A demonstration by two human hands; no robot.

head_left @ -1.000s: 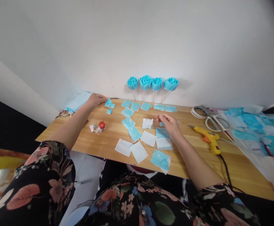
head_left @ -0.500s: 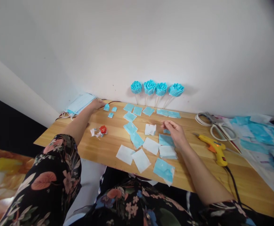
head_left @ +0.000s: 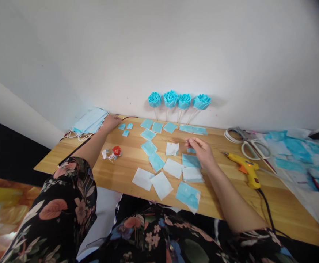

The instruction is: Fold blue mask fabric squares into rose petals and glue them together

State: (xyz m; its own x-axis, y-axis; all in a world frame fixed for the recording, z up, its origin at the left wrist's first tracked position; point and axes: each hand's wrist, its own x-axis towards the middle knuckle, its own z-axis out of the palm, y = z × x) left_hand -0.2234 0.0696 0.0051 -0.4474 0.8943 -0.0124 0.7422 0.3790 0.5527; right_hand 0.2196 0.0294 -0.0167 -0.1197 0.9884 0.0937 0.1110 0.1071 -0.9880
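My left hand [head_left: 112, 122] rests at the back left of the wooden table, between a stack of blue masks [head_left: 90, 121] and several small blue pieces [head_left: 125, 133]; whether its curled fingers hold anything is hidden. Over the right middle, my right hand [head_left: 201, 151] is closed in a pinch, with a thin stick [head_left: 175, 141] seeming to extend left from the fingertips. Below and left of it lie blue squares [head_left: 156, 162] and white squares [head_left: 161, 185]. Several blue fabric roses on sticks [head_left: 170, 99] lean against the wall.
A yellow glue gun [head_left: 247, 168] with a black cord lies right of my right hand. Behind it are white-handled scissors [head_left: 255, 149] and a tape roll [head_left: 233, 135]. Blue scraps [head_left: 296, 149] cover the far right. A red and white crumpled bit [head_left: 117, 150] lies on the left.
My left hand has come off one small blue piece, which now lies flat by the others. My right hand keeps its pinch. The whole view has shifted slightly.
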